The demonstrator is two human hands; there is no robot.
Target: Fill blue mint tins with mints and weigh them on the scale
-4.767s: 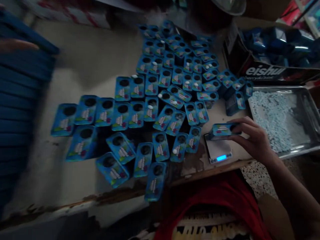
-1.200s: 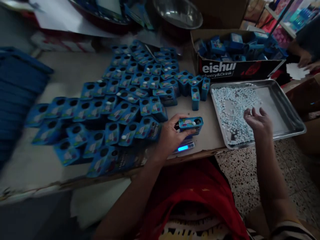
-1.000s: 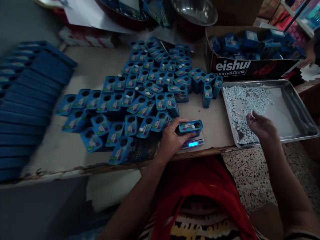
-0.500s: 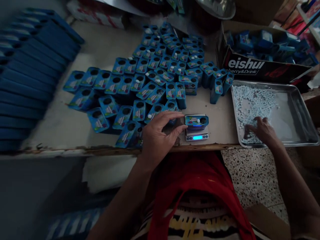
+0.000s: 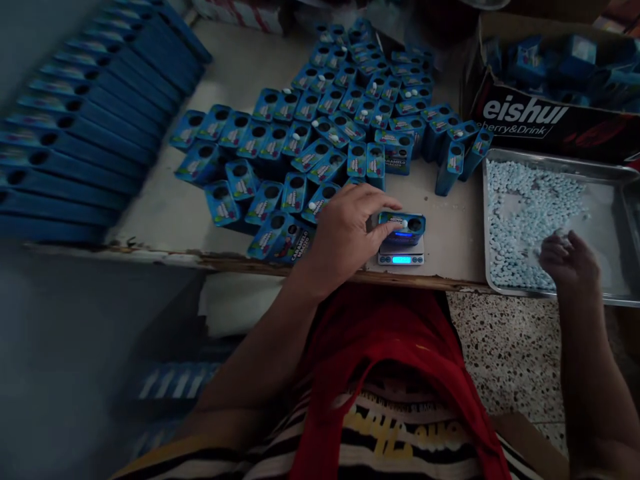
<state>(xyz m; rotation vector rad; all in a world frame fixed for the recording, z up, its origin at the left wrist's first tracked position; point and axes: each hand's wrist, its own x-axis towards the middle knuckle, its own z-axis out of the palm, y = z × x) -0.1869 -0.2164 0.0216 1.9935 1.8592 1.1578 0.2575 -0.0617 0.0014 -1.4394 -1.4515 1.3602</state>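
Observation:
On a small digital scale (image 5: pixel 425 255) with a lit blue display stands a blue candy box (image 5: pixel 414 235), a round hole in its top. My left hand (image 5: pixel 343 230) is at its left end, the thumb over the top beside a white candy and the index finger along the back edge. Over a metal tray (image 5: pixel 620 233) of small pale candies (image 5: pixel 517 213), my right hand (image 5: pixel 570 259) is turned up, fingers curled around a few white candies. Many similar blue boxes (image 5: pixel 294 192) stand to the left, some with a white candy on top.
A long row of blue boxes (image 5: pixel 115 133) stands at the far left. A black carton (image 5: pixel 530 110) holding more blue boxes is behind the tray. The table's worn front edge (image 5: pixel 240 265) runs just before my red apron (image 5: pixel 400 333).
My left hand has moved right and closed in on the box on the scale. My right hand has risen from the candies with some in its curled fingers. The view has shifted.

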